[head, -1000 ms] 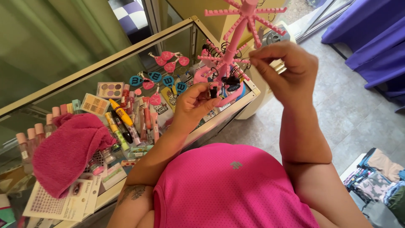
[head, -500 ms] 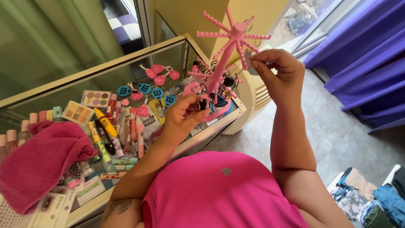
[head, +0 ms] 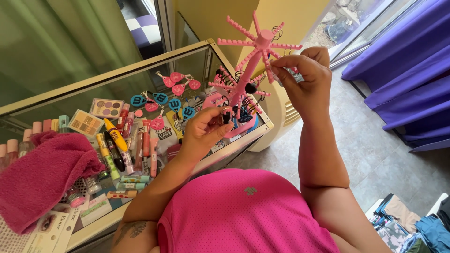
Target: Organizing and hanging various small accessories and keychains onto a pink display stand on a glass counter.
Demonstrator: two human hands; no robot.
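- Pink peg rack [head: 248, 79] standing upright at the worktop's [head: 140, 70] far right corner, roughly 1 o'clock from frame centre, with pegs radiating from its central post.
- Left hand [head: 204, 131] at 7 o'clock of the rack's base, fingers pinched on a small dark keychain [head: 226, 117] hanging among the lower pegs.
- Right hand [head: 304, 77] at 3 o'clock of the rack's top, thumb and forefinger closed on the tip of an upper peg; impossible to tell whether a ring sits between them.
- Pink and blue heart-shaped keychains [head: 171, 100] spread flat on the glass at 9 o'clock of the rack.
- Row of lip glosses and mascara tubes [head: 124, 147] lying at 9 o'clock of the left hand, with eyeshadow palettes [head: 96, 115] just beyond at 11 o'clock.
- Pink towel [head: 44, 175] bunched at the worktop's left end, at 9 o'clock.
- Folded clothes [head: 412, 225] at 5 o'clock, on the floor side.
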